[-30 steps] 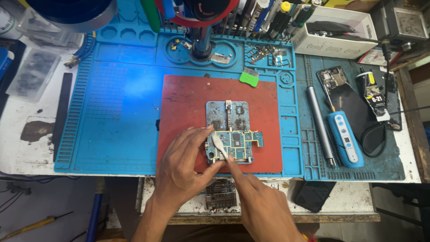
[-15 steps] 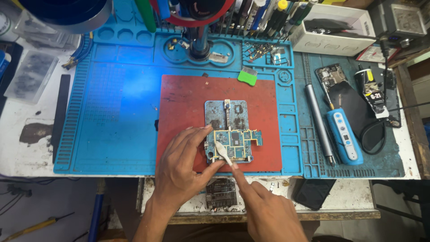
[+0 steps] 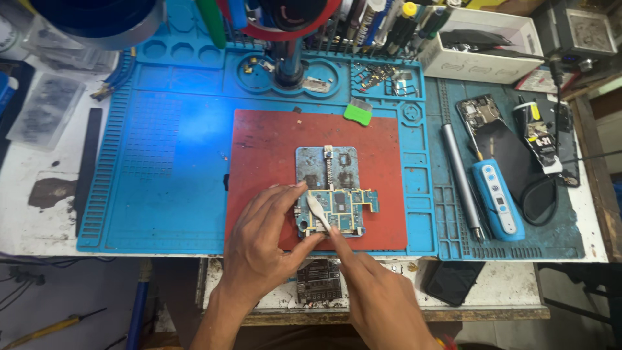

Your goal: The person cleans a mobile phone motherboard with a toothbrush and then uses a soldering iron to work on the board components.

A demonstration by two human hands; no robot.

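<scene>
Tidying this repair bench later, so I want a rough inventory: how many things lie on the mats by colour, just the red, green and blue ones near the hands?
Red: 1, the red mat
Green: 1, the green pick
Blue: 3, the circuit board, the metal holder, the blue tool
Total: 5

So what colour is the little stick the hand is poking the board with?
White, seen in the head view: the stick in the right hand.

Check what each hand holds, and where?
Right hand holds a white stick by its lower end. Left hand steadies the circuit board at its left edge.
</scene>
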